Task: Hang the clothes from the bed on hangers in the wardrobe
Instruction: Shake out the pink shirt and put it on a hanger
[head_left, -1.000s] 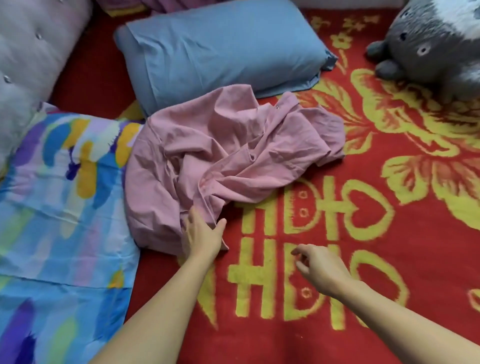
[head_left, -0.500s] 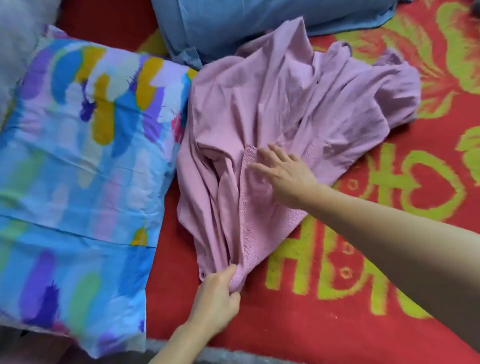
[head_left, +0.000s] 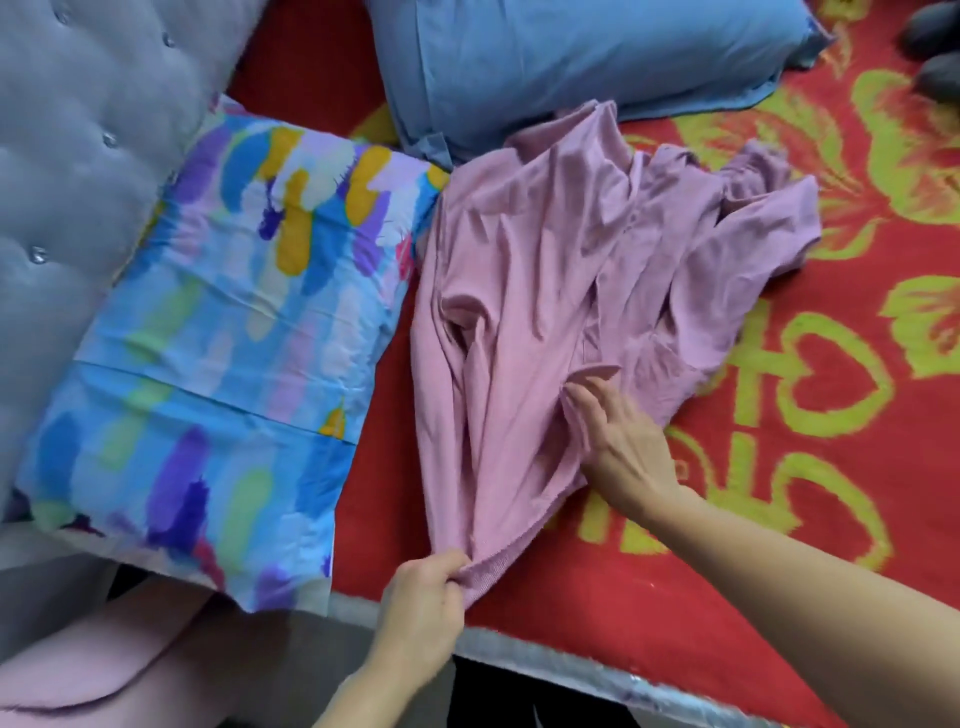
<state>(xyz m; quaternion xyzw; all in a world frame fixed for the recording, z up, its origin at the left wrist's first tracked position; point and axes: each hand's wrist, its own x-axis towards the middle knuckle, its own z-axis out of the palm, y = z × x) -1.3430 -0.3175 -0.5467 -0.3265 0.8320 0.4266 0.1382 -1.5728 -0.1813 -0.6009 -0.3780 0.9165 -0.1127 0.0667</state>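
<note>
Garment is stretching out now: a second ago it was a crumpled pink heap in the middle of the bed, and look at it, drawn into a long strip! Nearest us, the left hand has the hem corner pinched, fingers curled tight on the cloth right at the bed's near edge, where a second ago it met the heap farther in. Just beyond, the right hand hung empty over the red cover a second ago and lay flat on the cloth half a second ago. Now its fingers are curling into a raised fold at mid-length, which reads as a grip, though the thumb is hidden. So both hands are on the cloth, and I'd call this the pick-up stage: laid out enough to lift, with no hanger or wardrobe in view yet. As for heading, the long axis runs from that near hem away and a touch to the right, toward the blue pillow, whose near edge the far end reaches. The hem end points at us, while the far end is bunched and folded over to the right, and where the collar is I can't tell. On the left, the patterned pillow lies right against it, with the grey headboard beyond.
</note>
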